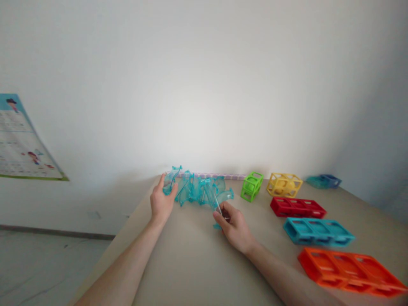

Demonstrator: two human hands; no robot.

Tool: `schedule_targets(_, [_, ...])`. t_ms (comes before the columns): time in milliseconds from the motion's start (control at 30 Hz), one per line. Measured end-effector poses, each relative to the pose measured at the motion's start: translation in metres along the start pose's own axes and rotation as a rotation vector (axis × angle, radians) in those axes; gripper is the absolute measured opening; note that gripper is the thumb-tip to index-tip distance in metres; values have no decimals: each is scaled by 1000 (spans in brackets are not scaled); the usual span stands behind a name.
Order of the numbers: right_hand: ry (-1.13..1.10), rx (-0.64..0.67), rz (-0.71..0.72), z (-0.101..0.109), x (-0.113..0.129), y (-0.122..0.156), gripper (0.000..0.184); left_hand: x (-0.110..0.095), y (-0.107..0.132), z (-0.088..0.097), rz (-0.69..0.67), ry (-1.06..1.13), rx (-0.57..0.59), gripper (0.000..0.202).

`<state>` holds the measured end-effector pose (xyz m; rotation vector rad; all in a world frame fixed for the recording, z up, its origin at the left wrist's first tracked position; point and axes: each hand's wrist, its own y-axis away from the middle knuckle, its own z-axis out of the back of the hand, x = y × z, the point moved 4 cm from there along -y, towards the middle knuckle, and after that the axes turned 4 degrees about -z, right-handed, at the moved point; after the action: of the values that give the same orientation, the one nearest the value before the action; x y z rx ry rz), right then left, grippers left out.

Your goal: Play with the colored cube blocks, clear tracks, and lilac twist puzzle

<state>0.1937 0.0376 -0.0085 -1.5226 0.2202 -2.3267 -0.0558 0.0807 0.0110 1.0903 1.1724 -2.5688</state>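
Several translucent teal plastic pieces, thin and curved with small tabs at their ends, lie in an overlapping row by the wall. My left hand is at the row's left end, its thumb and fingers around the sides of a raised piece. My right hand is closed in a pinch on the near end of another teal plastic piece, which slants up toward the row. Part of a teal piece shows beside the right fingertips. Where the overlapping pieces join or touch is hard to make out.
To the right stand a green frame block, a yellow one, and long red, blue and orange blocks. Dark blue and teal items sit in the far corner. A poster hangs left.
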Motion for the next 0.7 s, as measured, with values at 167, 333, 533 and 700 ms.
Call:
schedule_targets(167, [-11,-37,0,1,-2,-1,28,-1,3,-9,-40,2,131,75])
schedule_targets(333, [3,-60,-9,2,-2,-2,31,0,5,-16,-98,38,183,75])
schedule_targets(533, [-5,-268,-69,16,-12,-4,34,5,6,-22,-122,-46,250,56])
schedule_targets(700, [-16,-355,-94,23,-21,-6,36,2,11,-22,-141,-132,233,58])
